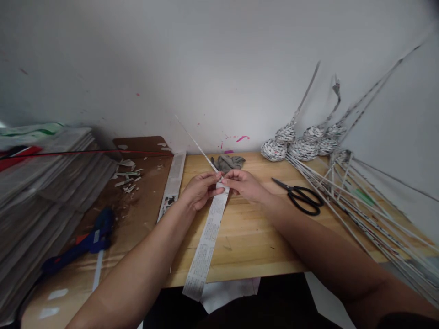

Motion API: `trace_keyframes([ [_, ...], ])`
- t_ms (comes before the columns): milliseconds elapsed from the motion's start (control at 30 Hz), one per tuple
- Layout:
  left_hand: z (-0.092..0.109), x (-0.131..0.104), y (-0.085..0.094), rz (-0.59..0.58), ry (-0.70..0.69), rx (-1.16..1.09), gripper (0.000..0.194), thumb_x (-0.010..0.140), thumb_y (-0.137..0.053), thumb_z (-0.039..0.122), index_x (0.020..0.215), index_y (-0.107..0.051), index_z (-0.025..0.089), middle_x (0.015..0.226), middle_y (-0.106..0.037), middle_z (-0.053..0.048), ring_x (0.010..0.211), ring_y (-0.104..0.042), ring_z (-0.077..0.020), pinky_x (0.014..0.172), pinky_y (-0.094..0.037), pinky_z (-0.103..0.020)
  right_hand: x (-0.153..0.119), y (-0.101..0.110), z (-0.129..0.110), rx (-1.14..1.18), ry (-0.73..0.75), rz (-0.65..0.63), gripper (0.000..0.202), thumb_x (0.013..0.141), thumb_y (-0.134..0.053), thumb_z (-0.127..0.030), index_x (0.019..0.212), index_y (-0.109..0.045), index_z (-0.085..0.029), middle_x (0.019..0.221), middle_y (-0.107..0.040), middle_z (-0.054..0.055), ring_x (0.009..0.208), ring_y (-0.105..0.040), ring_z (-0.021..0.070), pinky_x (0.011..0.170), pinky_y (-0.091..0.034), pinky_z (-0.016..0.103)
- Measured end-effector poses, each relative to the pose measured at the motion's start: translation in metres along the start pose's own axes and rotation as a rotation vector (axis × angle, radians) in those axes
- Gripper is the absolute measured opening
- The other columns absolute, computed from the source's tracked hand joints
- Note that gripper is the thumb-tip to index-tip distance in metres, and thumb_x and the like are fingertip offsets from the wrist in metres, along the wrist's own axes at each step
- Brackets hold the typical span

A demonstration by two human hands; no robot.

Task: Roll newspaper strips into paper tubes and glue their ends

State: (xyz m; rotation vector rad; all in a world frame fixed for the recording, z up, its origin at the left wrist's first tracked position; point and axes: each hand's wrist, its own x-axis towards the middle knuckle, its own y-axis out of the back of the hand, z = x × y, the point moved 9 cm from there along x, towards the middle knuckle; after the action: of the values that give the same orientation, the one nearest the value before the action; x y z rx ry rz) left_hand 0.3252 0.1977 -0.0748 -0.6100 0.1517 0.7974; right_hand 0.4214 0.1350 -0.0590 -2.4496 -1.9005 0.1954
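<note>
A long newspaper strip [207, 238] hangs from my fingers over the front edge of the wooden table [250, 237]. Its upper end is rolled about a thin stick-like piece [194, 140] that slants up and left toward the wall. My left hand [201, 189] pinches the strip's upper end from the left. From the right, my right hand [243, 184] grips the same spot, thumb and fingers closed on the paper. The fingertips of both hands nearly meet. Whether the thin piece is rolled paper or a rod, I cannot tell.
Black scissors [302, 196] lie right of my hands. Woven paper gourd shapes [274, 150] stand behind them, with paper rods [346, 205] fanning rightward. A grey cloth [229, 162] lies by the wall. On the left are a blue glue gun [98, 233], newspaper stacks [51, 196] and paper scraps [128, 178].
</note>
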Motion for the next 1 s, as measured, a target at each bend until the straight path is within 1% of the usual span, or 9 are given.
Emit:
trace_keyframes([
  [100, 0.003, 0.0, 0.001, 0.018, -0.027, 0.005, 0.006, 0.078, -0.072, 0.012, 0.084, -0.073, 0.012, 0.078, -0.069, -0.006, 0.064, -0.066, -0.012, 0.052, -0.058, -0.019, -0.001, 0.002, 0.0, 0.01, -0.026, 0.031, 0.032, 0.066, -0.08, -0.039, 0.079, -0.059, -0.018, 0.064, -0.06, -0.003, 0.051, -0.048, 0.0075, 0.047, -0.034, 0.02],
  [200, 0.003, 0.0, 0.001, 0.017, -0.046, 0.005, 0.008, 0.078, -0.074, 0.014, 0.086, -0.073, 0.012, 0.08, -0.07, -0.007, 0.066, -0.067, -0.0131, 0.052, -0.058, -0.02, -0.002, 0.006, -0.001, 0.016, -0.012, 0.095, 0.032, 0.067, -0.078, -0.042, 0.083, -0.063, -0.018, 0.068, -0.062, -0.001, 0.053, -0.05, 0.0083, 0.048, -0.036, 0.022],
  [333, 0.0, 0.001, 0.0, -0.003, -0.058, 0.014, 0.011, 0.075, -0.077, 0.015, 0.084, -0.074, 0.012, 0.081, -0.071, -0.006, 0.065, -0.067, -0.0126, 0.052, -0.058, -0.02, -0.003, 0.008, -0.009, -0.037, 0.071, 0.152, 0.031, 0.067, -0.075, -0.044, 0.072, -0.06, -0.018, 0.062, -0.059, -0.002, 0.054, -0.05, 0.0092, 0.051, -0.039, 0.023],
  [500, 0.002, 0.002, -0.001, -0.018, -0.093, 0.027, 0.011, 0.074, -0.078, 0.015, 0.083, -0.073, 0.011, 0.08, -0.071, -0.007, 0.066, -0.067, -0.0124, 0.055, -0.059, -0.02, -0.008, 0.011, -0.023, -0.212, 0.189, 0.221, 0.023, 0.074, -0.069, -0.039, 0.075, -0.059, -0.018, 0.068, -0.063, -0.001, 0.061, -0.056, 0.0118, 0.056, -0.044, 0.025],
  [700, 0.008, -0.002, -0.002, 0.022, -0.11, 0.09, 0.0, 0.079, -0.07, 0.009, 0.078, -0.07, 0.009, 0.071, -0.068, -0.005, 0.058, -0.065, -0.0109, 0.051, -0.057, -0.02, -0.011, 0.012, -0.026, -0.315, 0.257, 0.26, 0.015, 0.079, -0.065, -0.032, 0.081, -0.061, -0.017, 0.074, -0.067, 0.001, 0.064, -0.061, 0.0131, 0.058, -0.047, 0.025],
  [833, 0.011, -0.004, -0.003, 0.045, -0.13, 0.118, 0.002, 0.079, -0.069, 0.01, 0.078, -0.068, 0.009, 0.068, -0.068, -0.005, 0.055, -0.064, -0.0111, 0.049, -0.055, -0.019, -0.013, 0.011, -0.029, -0.352, 0.338, 0.282, 0.014, 0.082, -0.065, -0.031, 0.087, -0.064, -0.018, 0.079, -0.07, 0.003, 0.068, -0.064, 0.0143, 0.061, -0.05, 0.026],
  [1000, 0.012, -0.004, -0.001, 0.048, -0.14, 0.117, 0.007, 0.077, -0.073, 0.014, 0.078, -0.069, 0.01, 0.069, -0.068, -0.005, 0.055, -0.064, -0.0103, 0.048, -0.053, -0.018, -0.014, 0.008, -0.03, -0.385, 0.393, 0.262, 0.014, 0.084, -0.065, -0.028, 0.094, -0.067, -0.019, 0.085, -0.073, 0.005, 0.073, -0.068, 0.016, 0.066, -0.054, 0.029],
])
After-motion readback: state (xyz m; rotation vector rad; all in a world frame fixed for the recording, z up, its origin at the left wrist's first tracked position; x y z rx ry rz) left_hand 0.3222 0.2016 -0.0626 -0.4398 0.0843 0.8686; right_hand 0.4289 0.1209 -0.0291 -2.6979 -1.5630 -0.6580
